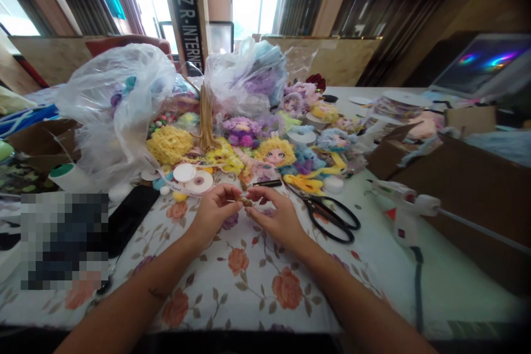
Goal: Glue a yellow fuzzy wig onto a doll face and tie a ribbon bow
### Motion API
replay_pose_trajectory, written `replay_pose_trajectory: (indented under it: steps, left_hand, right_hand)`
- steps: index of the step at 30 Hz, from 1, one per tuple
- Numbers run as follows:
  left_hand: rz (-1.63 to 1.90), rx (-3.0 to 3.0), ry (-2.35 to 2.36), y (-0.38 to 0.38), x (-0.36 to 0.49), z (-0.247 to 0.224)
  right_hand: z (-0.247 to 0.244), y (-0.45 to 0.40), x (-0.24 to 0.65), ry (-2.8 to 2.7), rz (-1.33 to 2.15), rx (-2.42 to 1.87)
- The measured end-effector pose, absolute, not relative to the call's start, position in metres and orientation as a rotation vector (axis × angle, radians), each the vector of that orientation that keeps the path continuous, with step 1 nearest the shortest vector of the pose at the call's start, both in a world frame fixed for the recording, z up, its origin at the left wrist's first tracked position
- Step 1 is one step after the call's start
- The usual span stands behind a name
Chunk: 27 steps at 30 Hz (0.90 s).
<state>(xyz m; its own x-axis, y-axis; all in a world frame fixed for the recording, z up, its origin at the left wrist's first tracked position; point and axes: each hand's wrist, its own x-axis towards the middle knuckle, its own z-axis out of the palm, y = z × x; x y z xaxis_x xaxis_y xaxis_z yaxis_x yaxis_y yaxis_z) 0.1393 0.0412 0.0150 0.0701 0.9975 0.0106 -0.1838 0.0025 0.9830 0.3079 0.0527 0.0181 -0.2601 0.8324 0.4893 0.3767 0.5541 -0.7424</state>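
Observation:
My left hand (217,211) and my right hand (274,213) meet over the flowered tablecloth (224,298). Between their fingertips is a small brownish-gold piece (244,202), too small to name. Both hands have their fingers pinched on it. Just beyond the fingers lies a short black object (267,183). Black-handled scissors (332,215) rest to the right of my right hand. A doll head with curly yellow hair (276,156) sits behind the hands, face up. White ribbon spools (199,181) lie close to my left hand.
A glue gun (402,202) stands at the right beside a cardboard box (468,199). A black phone-like slab (133,215) lies at the left. Plastic bags (120,77), yellow fluffy yarn (170,145) and a bundle of golden stems (205,119) crowd the back.

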Motion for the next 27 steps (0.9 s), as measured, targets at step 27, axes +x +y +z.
replay_pose_trajectory:
  steps: [27]
  left_hand:
    - [1.01, 1.022, 0.642, 0.019, 0.143, 0.038]
  right_hand:
    - [0.066, -0.01, 0.317, -1.911, -0.088, -0.628]
